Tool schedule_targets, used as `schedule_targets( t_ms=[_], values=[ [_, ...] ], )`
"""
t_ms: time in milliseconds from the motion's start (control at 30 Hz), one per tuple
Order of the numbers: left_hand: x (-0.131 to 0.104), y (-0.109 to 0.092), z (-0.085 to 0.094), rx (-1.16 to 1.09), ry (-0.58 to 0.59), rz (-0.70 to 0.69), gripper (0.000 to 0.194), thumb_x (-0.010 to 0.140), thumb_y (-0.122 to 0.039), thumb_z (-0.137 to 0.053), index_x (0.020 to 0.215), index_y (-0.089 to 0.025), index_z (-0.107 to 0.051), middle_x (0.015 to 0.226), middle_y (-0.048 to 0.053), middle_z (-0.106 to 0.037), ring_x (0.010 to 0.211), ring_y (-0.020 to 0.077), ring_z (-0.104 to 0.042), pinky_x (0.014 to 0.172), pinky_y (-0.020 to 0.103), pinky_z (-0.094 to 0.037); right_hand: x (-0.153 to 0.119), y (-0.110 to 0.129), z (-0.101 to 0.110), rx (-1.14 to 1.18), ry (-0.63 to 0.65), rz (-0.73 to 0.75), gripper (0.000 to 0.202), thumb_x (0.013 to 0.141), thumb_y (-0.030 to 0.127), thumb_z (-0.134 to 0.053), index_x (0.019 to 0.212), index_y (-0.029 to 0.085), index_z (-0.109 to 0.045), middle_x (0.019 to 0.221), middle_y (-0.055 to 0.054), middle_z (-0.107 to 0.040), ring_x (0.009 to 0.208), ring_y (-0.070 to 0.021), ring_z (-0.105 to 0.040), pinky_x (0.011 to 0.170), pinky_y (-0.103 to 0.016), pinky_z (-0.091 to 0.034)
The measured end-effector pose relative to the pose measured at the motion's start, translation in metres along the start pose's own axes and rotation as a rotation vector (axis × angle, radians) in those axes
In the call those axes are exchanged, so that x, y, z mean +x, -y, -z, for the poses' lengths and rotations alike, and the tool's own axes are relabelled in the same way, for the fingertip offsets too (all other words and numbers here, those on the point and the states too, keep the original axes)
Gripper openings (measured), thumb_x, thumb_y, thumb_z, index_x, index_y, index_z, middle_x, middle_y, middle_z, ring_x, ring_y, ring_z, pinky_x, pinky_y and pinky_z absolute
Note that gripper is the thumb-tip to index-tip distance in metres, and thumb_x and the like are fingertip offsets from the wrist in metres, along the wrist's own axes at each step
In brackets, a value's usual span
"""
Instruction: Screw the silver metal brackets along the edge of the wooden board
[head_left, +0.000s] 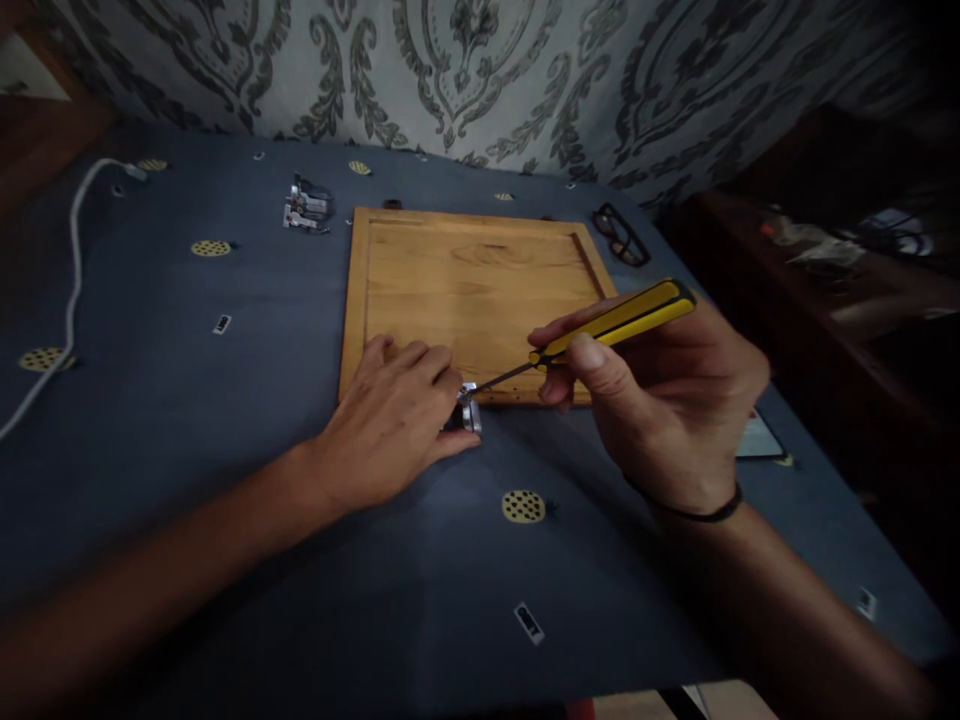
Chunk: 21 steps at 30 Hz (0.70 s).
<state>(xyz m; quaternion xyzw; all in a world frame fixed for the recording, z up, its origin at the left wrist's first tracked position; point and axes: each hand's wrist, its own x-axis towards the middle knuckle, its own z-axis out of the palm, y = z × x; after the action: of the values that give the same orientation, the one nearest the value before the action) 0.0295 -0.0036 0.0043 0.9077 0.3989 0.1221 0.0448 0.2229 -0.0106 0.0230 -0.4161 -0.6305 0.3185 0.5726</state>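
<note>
My right hand [645,390] holds a yellow and black screwdriver [619,325], its shaft slanting down to the left. The tip meets a small silver metal hinge [470,408] at the near edge of a framed wooden panel [480,290]. My left hand [397,410] is closed on the hinge, with the thumb below it and the curled fingers over the panel's near left part. The fingers partly hide the hinge. The panel lies flat on a blue patterned cloth.
More silver hinges [306,206] lie beyond the panel's left corner. Black glasses [621,236] rest by its far right corner. A white cable [76,240] runs along the left. A dark-edged flat object [759,438] is partly behind my right wrist. Brown furniture [840,320] stands at right.
</note>
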Motion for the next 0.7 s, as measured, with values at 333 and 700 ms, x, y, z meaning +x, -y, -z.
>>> schedule_targets(
  t_ms=[333,700],
  values=[
    [0.001,0.000,0.001,-0.010,0.021,0.010,0.036,0.087,-0.047,-0.072,0.099,-0.013,-0.069,0.101,0.010,-0.067,0.103,0.0301,-0.063,0.096,0.049,-0.042,0.001,0.004,0.007,0.056,0.173,-0.055,0.021,0.088,0.035,-0.072,0.109,0.030,-0.074,0.090,0.000,-0.074,0.058,-0.0109,-0.066,0.050,-0.027,-0.058],
    [-0.001,0.001,-0.004,-0.019,0.024,0.017,0.038,0.089,-0.047,-0.069,0.108,-0.014,-0.069,0.117,0.012,-0.067,0.111,0.0315,-0.061,0.101,0.053,-0.040,0.014,0.021,-0.017,0.018,0.240,-0.076,0.024,0.076,0.036,-0.083,0.076,0.021,-0.064,0.086,0.001,-0.074,0.045,-0.0052,-0.057,0.038,-0.020,-0.049]
  ],
)
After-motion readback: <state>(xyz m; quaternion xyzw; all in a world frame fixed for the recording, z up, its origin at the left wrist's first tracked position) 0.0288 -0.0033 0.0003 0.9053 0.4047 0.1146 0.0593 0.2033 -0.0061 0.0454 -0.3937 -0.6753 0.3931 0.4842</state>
